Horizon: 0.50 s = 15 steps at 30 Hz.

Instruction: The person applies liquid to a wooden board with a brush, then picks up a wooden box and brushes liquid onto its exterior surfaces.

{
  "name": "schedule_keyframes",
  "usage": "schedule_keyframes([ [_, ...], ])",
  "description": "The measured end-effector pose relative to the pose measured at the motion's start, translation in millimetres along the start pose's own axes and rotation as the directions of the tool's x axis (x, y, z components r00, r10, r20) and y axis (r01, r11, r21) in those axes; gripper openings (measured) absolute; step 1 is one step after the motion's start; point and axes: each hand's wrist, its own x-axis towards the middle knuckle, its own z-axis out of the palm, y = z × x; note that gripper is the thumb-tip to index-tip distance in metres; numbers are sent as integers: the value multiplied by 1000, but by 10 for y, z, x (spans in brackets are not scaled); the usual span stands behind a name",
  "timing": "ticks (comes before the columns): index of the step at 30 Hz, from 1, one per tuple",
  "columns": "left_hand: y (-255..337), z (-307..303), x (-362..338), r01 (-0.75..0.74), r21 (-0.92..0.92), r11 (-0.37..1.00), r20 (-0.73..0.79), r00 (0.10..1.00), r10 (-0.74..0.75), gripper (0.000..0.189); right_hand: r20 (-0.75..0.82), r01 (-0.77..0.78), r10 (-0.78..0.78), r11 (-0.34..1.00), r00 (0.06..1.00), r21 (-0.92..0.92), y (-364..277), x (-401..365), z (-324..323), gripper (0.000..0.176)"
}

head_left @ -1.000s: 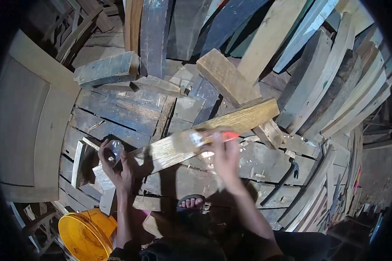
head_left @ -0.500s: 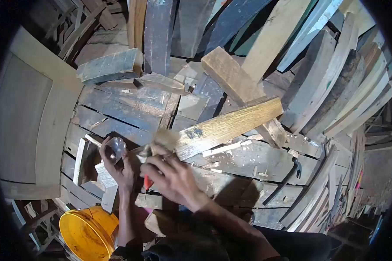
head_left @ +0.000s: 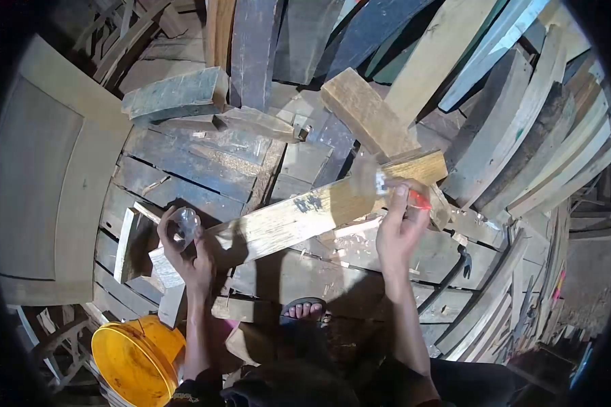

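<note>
My left hand (head_left: 193,268) grips a clear cup (head_left: 185,225) near the left end of a slanting plank (head_left: 271,232). My right hand (head_left: 402,237) grasps a red-handled brush (head_left: 419,200) over the plank's right half; a hammer (head_left: 449,282) lies farther right.

Bucket (head_left: 136,363) near left, hammer (head_left: 444,290) right, plank (head_left: 278,227) across middle

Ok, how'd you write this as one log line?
left hand: holds clear cup | right hand: holds brush | brush: over plank, contact unclear | hammer: not held
</note>
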Motion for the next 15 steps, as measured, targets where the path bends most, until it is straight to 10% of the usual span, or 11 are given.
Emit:
schedule_keyframes([
  [5, 29, -3, 27, -41, 108, 993, 35, 999, 37, 52, 538, 387, -225, 898, 813, -210, -410, -491, 274, 19],
  [8, -82, -17, 21, -65, 54, 996, 11, 998, 64, 52, 561, 483, -350, 870, 750, -103, -593, -996, 577, 29],
  [10, -90, -30, 1, -49, -6, 999, -15, 999, 48, 50, 603, 418, -358, 907, 713, 45, -653, -1232, 728, 25],
  [15, -65, -60, -8, -42, 36, 998, -22, 999, 42, 45, 588, -317, 63, 885, 807, 340, -593, -1079, 638, 15],
])
